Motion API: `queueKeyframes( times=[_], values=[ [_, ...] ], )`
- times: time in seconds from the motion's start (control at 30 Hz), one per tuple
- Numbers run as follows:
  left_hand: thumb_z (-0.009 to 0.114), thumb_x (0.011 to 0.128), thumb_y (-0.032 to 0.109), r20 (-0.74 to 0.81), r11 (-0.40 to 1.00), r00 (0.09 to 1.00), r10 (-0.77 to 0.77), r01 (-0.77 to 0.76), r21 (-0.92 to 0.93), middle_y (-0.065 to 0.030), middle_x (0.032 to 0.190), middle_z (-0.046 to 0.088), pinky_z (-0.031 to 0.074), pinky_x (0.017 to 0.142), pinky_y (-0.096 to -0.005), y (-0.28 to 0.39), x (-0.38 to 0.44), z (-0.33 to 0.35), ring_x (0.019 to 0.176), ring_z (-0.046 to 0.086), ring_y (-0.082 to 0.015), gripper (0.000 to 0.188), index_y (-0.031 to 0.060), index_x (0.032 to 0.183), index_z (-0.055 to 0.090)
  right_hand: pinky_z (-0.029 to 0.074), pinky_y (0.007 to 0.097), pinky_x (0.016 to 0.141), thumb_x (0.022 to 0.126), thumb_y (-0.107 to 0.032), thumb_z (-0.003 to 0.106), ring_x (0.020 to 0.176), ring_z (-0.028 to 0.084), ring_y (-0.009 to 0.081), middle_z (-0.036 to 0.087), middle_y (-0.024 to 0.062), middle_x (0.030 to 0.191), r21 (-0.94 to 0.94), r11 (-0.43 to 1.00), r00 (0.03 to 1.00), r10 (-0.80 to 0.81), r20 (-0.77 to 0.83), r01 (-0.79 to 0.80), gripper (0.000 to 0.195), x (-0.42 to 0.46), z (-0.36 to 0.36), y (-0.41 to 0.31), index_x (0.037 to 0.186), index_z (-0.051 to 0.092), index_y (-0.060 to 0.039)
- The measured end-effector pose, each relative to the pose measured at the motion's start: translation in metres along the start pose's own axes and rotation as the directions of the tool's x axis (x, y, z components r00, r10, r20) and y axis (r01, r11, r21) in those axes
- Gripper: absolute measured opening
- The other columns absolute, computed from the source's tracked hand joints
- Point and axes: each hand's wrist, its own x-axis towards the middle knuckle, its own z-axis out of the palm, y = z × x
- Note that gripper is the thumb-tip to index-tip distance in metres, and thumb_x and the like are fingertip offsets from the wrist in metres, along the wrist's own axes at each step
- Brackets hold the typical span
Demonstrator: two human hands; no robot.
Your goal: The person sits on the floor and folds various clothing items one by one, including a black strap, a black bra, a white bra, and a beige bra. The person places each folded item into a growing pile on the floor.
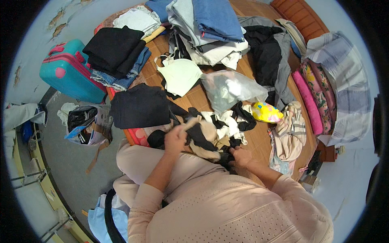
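My left hand [175,140] grips a beige cloth piece [191,123], slightly blurred, above a loose pile of small garments at my lap. At the pile's right side, my right hand [241,156] has its fingers on a dark cloth [225,158]; whether they close on it is unclear. Between the hands lie beige and black garments [208,130]. White and black small pieces [226,123] are heaped just beyond. A folded black garment [141,107] lies to the left. Farther ahead are a pale green bra [180,74] and a translucent plastic bag [232,88] with light contents.
Stacked folded clothes [217,21] stand at the far side, black trousers [114,50] on jeans at left. A teal suitcase [68,77] and an open bag [88,124] are on the floor. A yellow package [266,112], beige cloth [290,133] and folded bedding [316,94] lie right.
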Motion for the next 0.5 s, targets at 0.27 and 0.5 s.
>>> queueKeyframes(
  times=[0.27, 0.5],
  values=[
    [0.060, 0.085, 0.008, 0.201, 0.791, 0.960, -0.196, 0.276, -0.546, -0.0016, 0.091, 0.064, 0.045, 0.066, -0.0209, -0.012, 0.005, -0.018, 0.077, 0.058, -0.0072, 0.025, 0.0010, 0.109, 0.061, 0.046, 0.0256, 0.061, 0.078, -0.003, 0.058, 0.069, 0.057, 0.0125, 0.059, -0.0012, 0.074, 0.948, 0.231, 0.967, 0.077, -0.243, 0.220, 0.011, 0.032, 0.011, 0.060, 0.087, 0.061, -0.0090],
    [0.060, 0.086, 0.009, 0.089, 0.742, 0.976, -0.198, 0.209, -0.637, 0.0014, 0.089, 0.063, 0.043, 0.069, -0.0178, -0.001, 0.003, -0.030, 0.079, 0.055, -0.0045, 0.020, 0.0008, 0.104, 0.065, 0.044, 0.0231, 0.055, 0.083, -0.007, 0.058, 0.059, 0.056, 0.0104, 0.058, -0.0017, 0.066, 0.968, 0.036, 0.955, 0.156, -0.252, 0.249, 0.005, 0.014, -0.112, 0.068, 0.078, 0.058, -0.0074]
  ],
)
